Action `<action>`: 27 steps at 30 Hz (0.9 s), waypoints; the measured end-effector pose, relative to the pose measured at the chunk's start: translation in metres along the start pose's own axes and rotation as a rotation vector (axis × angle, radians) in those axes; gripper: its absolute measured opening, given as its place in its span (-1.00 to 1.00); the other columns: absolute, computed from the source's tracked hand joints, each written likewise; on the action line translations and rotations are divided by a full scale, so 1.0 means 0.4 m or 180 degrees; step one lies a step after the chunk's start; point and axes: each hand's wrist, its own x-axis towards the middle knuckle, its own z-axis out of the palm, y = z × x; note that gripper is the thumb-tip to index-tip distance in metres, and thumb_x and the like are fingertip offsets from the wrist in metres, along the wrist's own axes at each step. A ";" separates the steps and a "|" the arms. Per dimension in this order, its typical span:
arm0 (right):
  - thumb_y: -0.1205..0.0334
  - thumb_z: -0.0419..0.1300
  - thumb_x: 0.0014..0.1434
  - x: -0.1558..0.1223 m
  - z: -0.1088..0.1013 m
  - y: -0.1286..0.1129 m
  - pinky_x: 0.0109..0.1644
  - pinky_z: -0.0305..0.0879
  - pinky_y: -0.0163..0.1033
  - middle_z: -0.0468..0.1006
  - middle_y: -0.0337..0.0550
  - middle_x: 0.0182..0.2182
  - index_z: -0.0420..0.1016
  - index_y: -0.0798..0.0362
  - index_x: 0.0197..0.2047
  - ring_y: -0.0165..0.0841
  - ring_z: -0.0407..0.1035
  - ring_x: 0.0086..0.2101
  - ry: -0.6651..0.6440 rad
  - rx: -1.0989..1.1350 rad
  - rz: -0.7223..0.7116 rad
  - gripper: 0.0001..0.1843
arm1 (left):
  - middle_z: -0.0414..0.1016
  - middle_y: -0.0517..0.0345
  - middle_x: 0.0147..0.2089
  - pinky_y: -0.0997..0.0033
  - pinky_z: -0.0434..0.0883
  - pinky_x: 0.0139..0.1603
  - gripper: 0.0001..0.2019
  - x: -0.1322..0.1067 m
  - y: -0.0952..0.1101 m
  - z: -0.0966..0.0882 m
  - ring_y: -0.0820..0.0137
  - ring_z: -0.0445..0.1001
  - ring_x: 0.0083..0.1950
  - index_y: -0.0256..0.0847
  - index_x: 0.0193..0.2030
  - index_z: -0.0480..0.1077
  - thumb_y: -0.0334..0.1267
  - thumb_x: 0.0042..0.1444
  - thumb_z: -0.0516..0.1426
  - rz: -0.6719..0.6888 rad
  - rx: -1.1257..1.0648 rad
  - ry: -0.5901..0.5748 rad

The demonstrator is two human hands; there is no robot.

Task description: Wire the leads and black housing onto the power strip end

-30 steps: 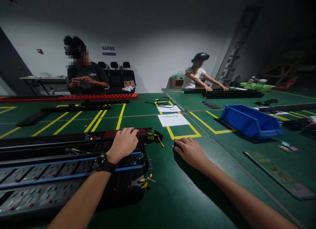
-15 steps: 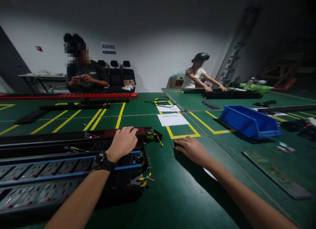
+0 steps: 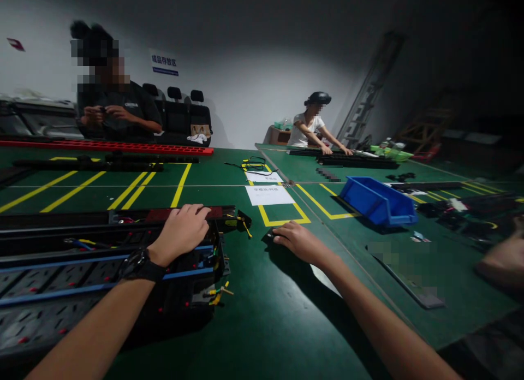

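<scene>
Left hand [image 3: 180, 232] palm-down on black rack [image 3: 103, 273], near left; dark red strip [image 3: 158, 215] under it, grip hidden. Right hand [image 3: 301, 242]: small dark object [image 3: 268, 236] at its left end, over green surface [image 3: 270, 320]; cannot tell if pinched

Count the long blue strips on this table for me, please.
2: a far strip and a near strip, roughly parallel, both partly behind the left arm; others may be hidden.

Socket strips [image 3: 102, 273] lie beneath the left hand [image 3: 180, 232]; beyond the right hand [image 3: 301, 241] I see paper sheets [image 3: 270, 196], a bin [image 3: 374, 202] farther right.
</scene>
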 end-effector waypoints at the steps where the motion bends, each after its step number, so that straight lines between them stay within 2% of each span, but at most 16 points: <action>1: 0.16 0.11 0.55 0.001 -0.005 -0.005 0.13 0.44 -0.03 0.70 0.06 0.00 0.70 0.01 0.09 -0.14 0.53 -0.02 -0.0016 -0.0010 -0.0016 -0.67 | 0.52 -0.26 0.36 -0.16 0.43 0.24 -0.51 0.001 -0.003 0.005 -0.08 0.48 0.31 -0.25 0.32 0.49 -0.24 0.41 -0.08 0.0007 -0.0034 0.0020; 5: 0.14 0.11 0.57 0.002 -0.011 -0.021 0.06 0.42 -0.07 0.70 0.03 -0.07 0.70 0.02 0.04 -0.16 0.52 -0.06 0.0000 -0.0071 -0.0042 -0.68 | 0.51 -0.26 0.37 -0.17 0.43 0.23 -0.50 0.005 -0.015 0.017 -0.10 0.48 0.32 -0.26 0.32 0.50 -0.22 0.41 -0.08 0.0065 -0.0039 0.0022; 11: 0.10 0.13 0.57 0.001 0.000 -0.022 0.09 0.40 -0.08 0.71 0.01 -0.02 0.67 0.01 0.15 -0.15 0.51 -0.03 0.0176 -0.0022 0.0090 -0.67 | 0.52 -0.22 0.35 -0.10 0.45 0.20 -0.52 0.012 -0.020 0.015 -0.06 0.51 0.28 -0.24 0.28 0.51 -0.23 0.41 -0.09 0.0072 0.0091 -0.0062; 16: 0.09 0.10 0.59 0.009 0.013 -0.021 0.09 0.37 -0.09 0.70 0.00 -0.09 0.70 -0.01 0.10 -0.16 0.50 -0.04 0.0205 -0.0147 0.0102 -0.66 | 0.52 -0.23 0.36 -0.11 0.45 0.21 -0.51 0.013 -0.020 0.016 -0.07 0.50 0.29 -0.25 0.30 0.49 -0.23 0.42 -0.11 0.0095 0.0132 -0.0073; 27: 0.10 0.10 0.58 0.012 0.018 -0.020 0.06 0.40 -0.05 0.69 0.05 -0.09 0.72 0.04 0.05 -0.12 0.49 -0.06 0.0134 -0.0361 0.0136 -0.64 | 0.51 -0.23 0.37 -0.11 0.43 0.24 -0.52 0.006 -0.007 0.005 -0.06 0.48 0.32 -0.24 0.29 0.50 -0.24 0.41 -0.08 0.0054 0.0091 -0.0066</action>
